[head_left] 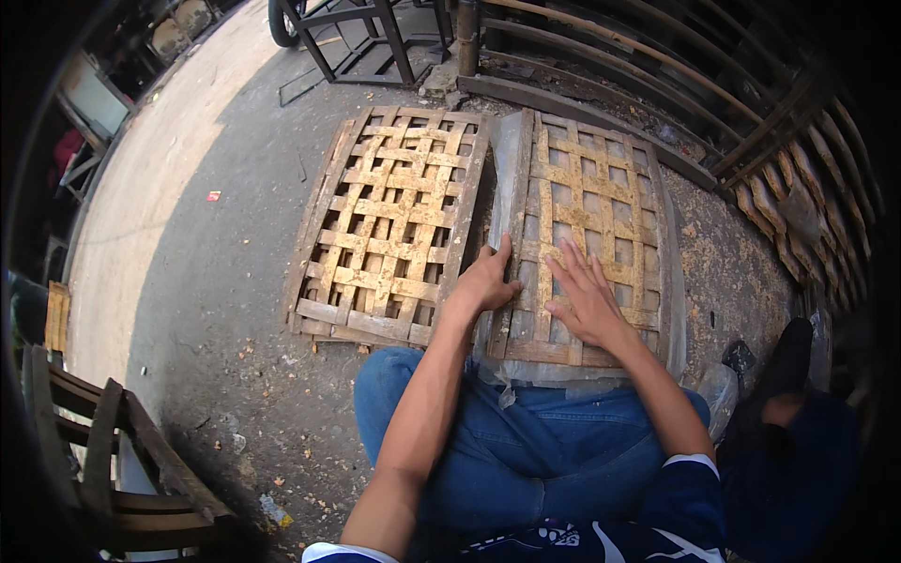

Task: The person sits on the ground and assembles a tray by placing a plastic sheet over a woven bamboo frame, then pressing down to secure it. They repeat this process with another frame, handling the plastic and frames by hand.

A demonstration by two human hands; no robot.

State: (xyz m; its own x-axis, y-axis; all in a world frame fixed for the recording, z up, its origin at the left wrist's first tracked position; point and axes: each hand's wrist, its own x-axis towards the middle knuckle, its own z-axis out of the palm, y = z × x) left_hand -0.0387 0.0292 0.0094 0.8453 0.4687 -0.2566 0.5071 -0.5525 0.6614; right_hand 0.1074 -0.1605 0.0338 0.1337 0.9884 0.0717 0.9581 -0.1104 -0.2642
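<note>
Two woven bamboo racks lie side by side in front of me. The left woven rack [394, 216] has a wooden frame and dark gaps between its slats; another frame shows beneath it. Under the right woven rack [601, 202] is a clear plastic sheet [510, 169], which sticks out along its edges. My left hand [485, 281] is at the right rack's left rail, index finger stretched out and thumb apart; its other fingers are partly hidden. My right hand [589, 302] lies flat on the right rack's slats, fingers spread.
Behind the racks stand a black metal frame [375, 42] and a bamboo railing [619, 61]. Wavy slatted panels [807, 206] lean at the right. A wooden slatted piece [122, 460] is at lower left. Another person's dark-clothed leg [793, 441] is close on my right.
</note>
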